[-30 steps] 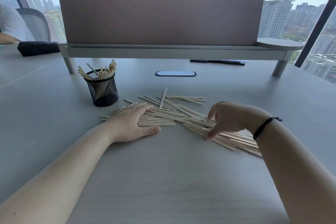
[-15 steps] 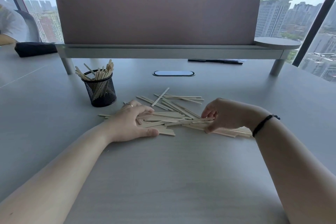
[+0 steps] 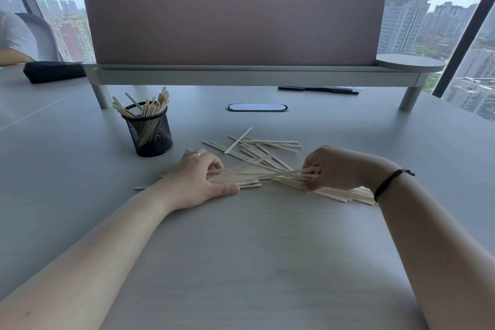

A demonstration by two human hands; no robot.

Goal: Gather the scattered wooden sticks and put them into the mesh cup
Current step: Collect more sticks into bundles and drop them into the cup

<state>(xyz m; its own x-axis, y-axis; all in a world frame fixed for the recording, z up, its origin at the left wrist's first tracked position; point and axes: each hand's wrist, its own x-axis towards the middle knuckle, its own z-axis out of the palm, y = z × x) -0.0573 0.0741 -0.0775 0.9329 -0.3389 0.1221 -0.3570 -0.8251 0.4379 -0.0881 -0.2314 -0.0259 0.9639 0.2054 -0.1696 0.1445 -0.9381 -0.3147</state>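
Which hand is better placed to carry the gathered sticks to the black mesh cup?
Left hand: it lies nearer the black mesh cup and touches the pale wooden sticks. The right hand is farther.

Mesh cup (image 3: pixel 150 132) left of sticks (image 3: pixel 263 149)

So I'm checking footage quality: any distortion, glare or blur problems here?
Head view: wide-angle bending curves the window frames and stretches the forearms; bright sky backlights the divider panel; shadows on the table are soft; sticks and mesh cup look sharp.
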